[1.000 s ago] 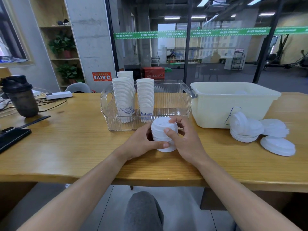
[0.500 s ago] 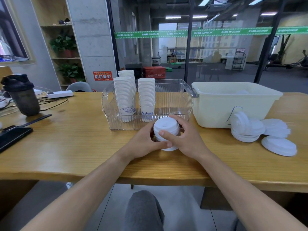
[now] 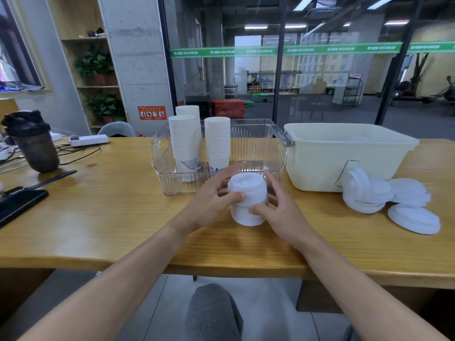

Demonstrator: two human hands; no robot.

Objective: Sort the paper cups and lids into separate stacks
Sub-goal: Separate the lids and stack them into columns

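Bare forearms; grey trouser knee (image 3: pixel 211 313)

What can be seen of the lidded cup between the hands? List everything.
The lidded cup is a white paper cup capped with a white plastic-looking lid that has a raised dome top. It stands upright on the wooden table, just in front of the clear bin. The left hand touches it on the left with the thumb across the lid's rim; the right hand touches it on the right, thumb against the cup wall. The lid is on. No print shows on the visible wall.
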